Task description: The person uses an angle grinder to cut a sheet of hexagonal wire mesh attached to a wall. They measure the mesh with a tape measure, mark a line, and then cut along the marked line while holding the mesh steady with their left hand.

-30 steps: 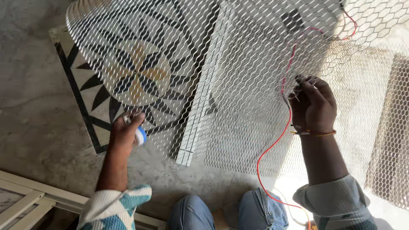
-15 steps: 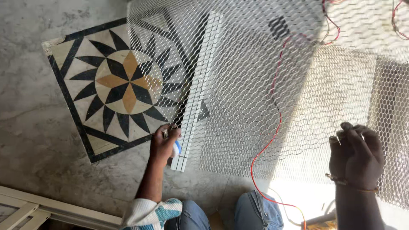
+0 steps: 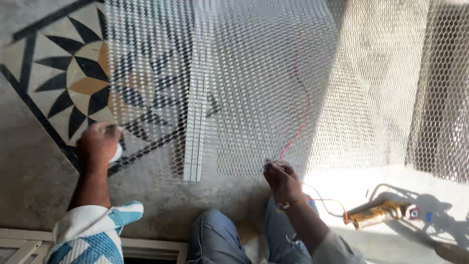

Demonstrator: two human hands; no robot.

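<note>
A grey concrete floor (image 3: 29, 195) fills the view, with a square star-pattern mosaic panel (image 3: 63, 83) lying toward its left edge, black and tan points around a pale centre. Spread over the floor and covering the right part of the panel is a large sheet of white wire mesh (image 3: 254, 88), its near edge hanging just above the person's knees; a folded double strip runs down it near the middle. A second stretch of hexagonal netting (image 3: 439, 98) lies at the floor's right edge. A thin red wire (image 3: 303, 107) trails down the mesh to the right hand.

The person's blue jeans (image 3: 215, 239) show at the bottom edge. On the sunlit floor near the bottom right corner lies a yellowish power tool (image 3: 378, 212).

The left hand (image 3: 97, 146) is closed around a small white object at the mesh's left near edge, blurred. The right hand (image 3: 283, 181) pinches the mesh's near edge where the red wire ends, fingers curled shut on it.
</note>
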